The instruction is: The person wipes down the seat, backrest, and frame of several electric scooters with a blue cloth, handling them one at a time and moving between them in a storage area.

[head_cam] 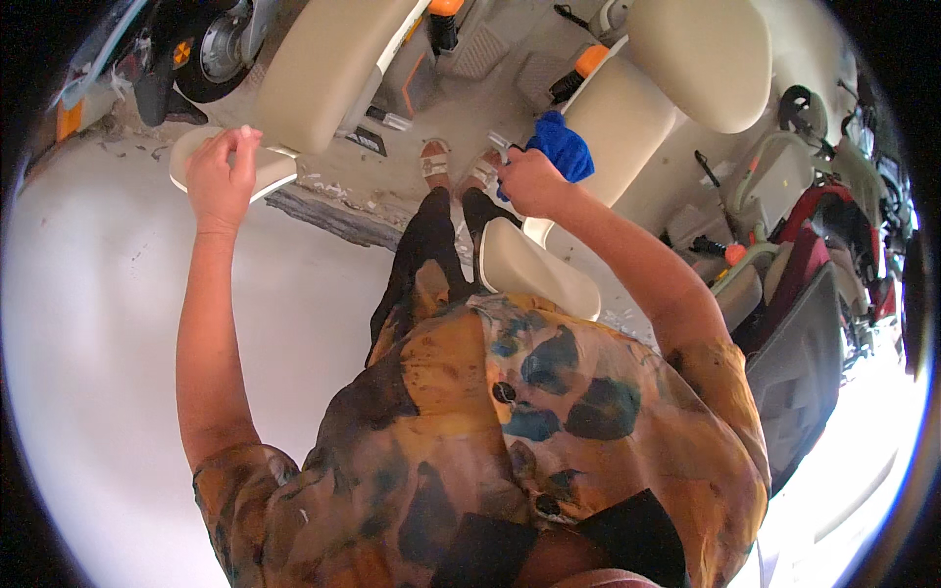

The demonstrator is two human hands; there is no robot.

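Observation:
My right hand holds a bunched blue cloth, with folds hanging past the fingers. The cloth is beside the long beige seat of a scooter and overlaps its edge in the view. My left hand is over a small beige padded backrest by the white wall. Its fingers are curled, with thumb and forefinger close together; whether they grip anything is hidden. Another small beige pad stands close in front of my body, to the right of my legs.
A second long beige seat lies ahead on the left. A black scooter wheel stands beyond it. Orange-topped shock absorbers show beside the seats. On the right, more parked scooters crowd together. The white wall runs along my left.

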